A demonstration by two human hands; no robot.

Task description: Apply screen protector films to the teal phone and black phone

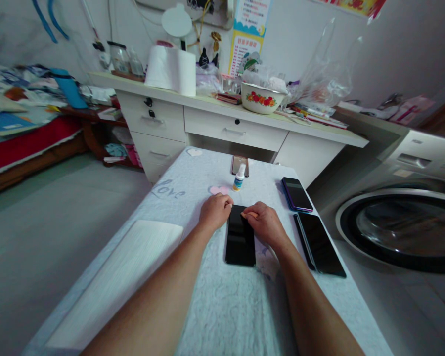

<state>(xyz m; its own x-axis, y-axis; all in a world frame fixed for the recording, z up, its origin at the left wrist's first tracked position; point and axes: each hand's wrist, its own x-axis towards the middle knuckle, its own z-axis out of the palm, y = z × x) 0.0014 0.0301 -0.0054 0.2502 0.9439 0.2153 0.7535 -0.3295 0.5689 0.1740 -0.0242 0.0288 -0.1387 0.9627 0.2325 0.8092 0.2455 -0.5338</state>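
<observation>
A black phone or small tablet (241, 240) lies flat, screen up, on the cloth-covered table. At its upper left corner is my left hand (215, 211), fingers curled together; what they pinch, if anything, is too small to name. My right hand (265, 222) touches the upper right part of the screen with closed fingers, and whatever is between them cannot be made out. Just beyond stands a small white spray bottle (239, 178) with a blue and yellow label. Behind the bottle lies another phone (240, 165).
On the table's right side lie a dark phone (297, 194) and a larger black device (321, 242) beside a narrow edge. A white sheet (122, 282) lies at left. Beyond are a desk (233, 131) with a flowered bowl (262, 98), and a washing machine (411, 222) at right.
</observation>
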